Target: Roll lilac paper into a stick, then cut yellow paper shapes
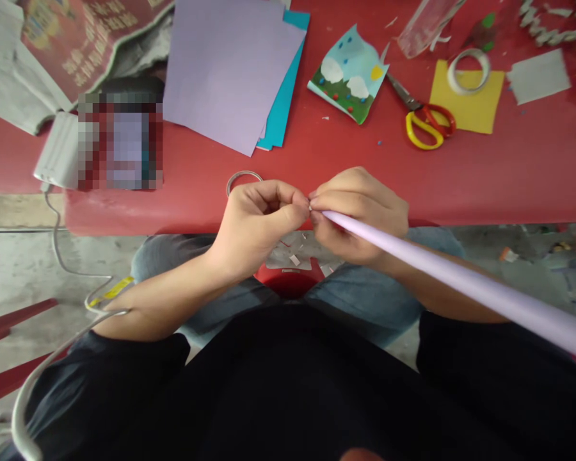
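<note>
Fingertips (298,212) of the left hand (247,224) are meeting those of the right hand (365,208) above the near edge of a red table (187,202), at the narrow end of a rolled lavender paper tube (427,259). From the fingers the tube is slanting back over the right forearm, widening until it is leaving the view; the arm is perhaps helping to bear the long end. The right hand is apparently steadying the tube so that the left can be handling the very tip. Left thumb and forefinger are pressing together, no gap showing, on a pale bit (310,206) too small to identify; right thumb and fingers are closing around the tube just behind its tip.

Just past the left knuckles, a silver-coloured ring (228,187) is lying partly hidden. Farther beyond the left fingers, lavender sheets (230,70) are overlapping teal paper (282,109). Beyond the right fingers, scissors (414,104) are pointing toward a painted landscape paper (350,77), and farther right a white tape roll (484,69) is sitting on yellow paper (475,112), perhaps weighing it down.
</note>
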Motion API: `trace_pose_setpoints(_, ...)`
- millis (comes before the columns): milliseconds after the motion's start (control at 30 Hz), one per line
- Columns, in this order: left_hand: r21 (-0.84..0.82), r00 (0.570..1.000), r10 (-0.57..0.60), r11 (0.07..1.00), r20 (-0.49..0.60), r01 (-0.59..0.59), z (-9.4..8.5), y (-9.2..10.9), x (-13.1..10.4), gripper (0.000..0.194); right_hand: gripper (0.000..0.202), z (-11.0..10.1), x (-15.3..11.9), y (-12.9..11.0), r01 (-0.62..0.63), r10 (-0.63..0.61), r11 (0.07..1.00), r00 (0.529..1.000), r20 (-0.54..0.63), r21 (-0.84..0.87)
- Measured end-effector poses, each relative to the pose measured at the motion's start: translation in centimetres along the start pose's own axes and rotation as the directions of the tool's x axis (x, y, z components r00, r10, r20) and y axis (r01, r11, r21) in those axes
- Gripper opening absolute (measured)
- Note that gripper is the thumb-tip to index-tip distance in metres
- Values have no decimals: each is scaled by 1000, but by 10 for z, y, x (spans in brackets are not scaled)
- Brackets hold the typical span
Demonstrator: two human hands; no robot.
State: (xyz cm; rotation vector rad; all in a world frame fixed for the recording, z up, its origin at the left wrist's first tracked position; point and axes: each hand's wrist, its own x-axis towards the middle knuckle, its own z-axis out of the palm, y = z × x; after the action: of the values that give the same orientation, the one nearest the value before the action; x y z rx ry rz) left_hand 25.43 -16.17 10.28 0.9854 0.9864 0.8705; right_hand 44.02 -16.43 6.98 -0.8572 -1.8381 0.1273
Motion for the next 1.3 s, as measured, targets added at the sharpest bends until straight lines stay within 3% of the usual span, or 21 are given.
trace_pose_setpoints(133,68,999,51,996,-13,-50,2,1,-2,7,7,-1,1,0,-23,22,1000,999,25,17)
trace_pose_setpoints(267,304,973,232,928,-24,-214,0,11,-4,11,8,-4,1,3,-56,52,998,991,124,23)
trace_pose_setpoints(367,417,917,391,824,72,-384,-4,18,-4,11,3,-8,3,5,2,-13,995,993,114,97)
trace_pose_setpoints(433,433,884,437,773,167,-464,-9,19,-2,14,4,-10,3,5,7,-22,990,994,110,142)
trace_pose_setpoints(600,376,822,475,733,313,-566,-19,17,5,17,9,-14,3,6,-60,29,986,979,200,154)
trace_pose_setpoints(800,409,836,415,735,360,-541,-29,21,8,15,7,-17,9,5,-38,-16,981,961,278,190)
trace_pose_setpoints(1033,553,787,446,561,426,-616,-30,30,7,15,6,-16,8,5,-39,-36,968,957,288,249)
trace_pose_setpoints(1200,506,721,521,515,457,-692,-28,29,9,21,6,-17,6,7,-59,-15,973,948,318,223)
trace_pose_setpoints(1300,502,725,521,524,450,-688,-29,25,9,25,6,-17,7,7,-60,-16,969,952,306,238)
